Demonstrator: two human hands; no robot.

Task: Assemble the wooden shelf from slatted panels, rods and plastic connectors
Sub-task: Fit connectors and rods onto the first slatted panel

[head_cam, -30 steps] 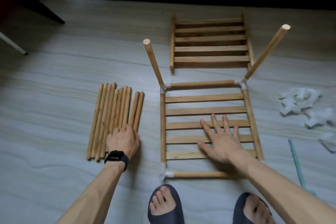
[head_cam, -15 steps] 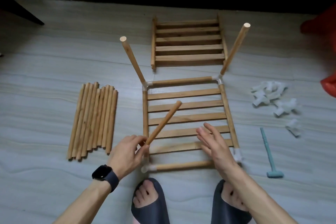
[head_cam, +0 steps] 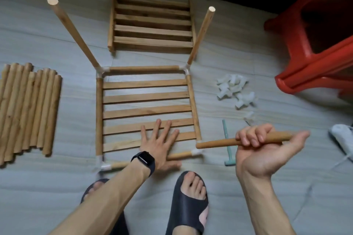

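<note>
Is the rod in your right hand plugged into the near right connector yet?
Out. The right hand grips the rod level, its bare end showing beside the connector, not inside it.

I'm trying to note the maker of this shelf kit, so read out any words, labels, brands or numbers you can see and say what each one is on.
None: no text is readable in this view.
The watch face is dark and blank.
The held rod, slatted panel, plastic connectors and red stool show no labels or marks.
</note>
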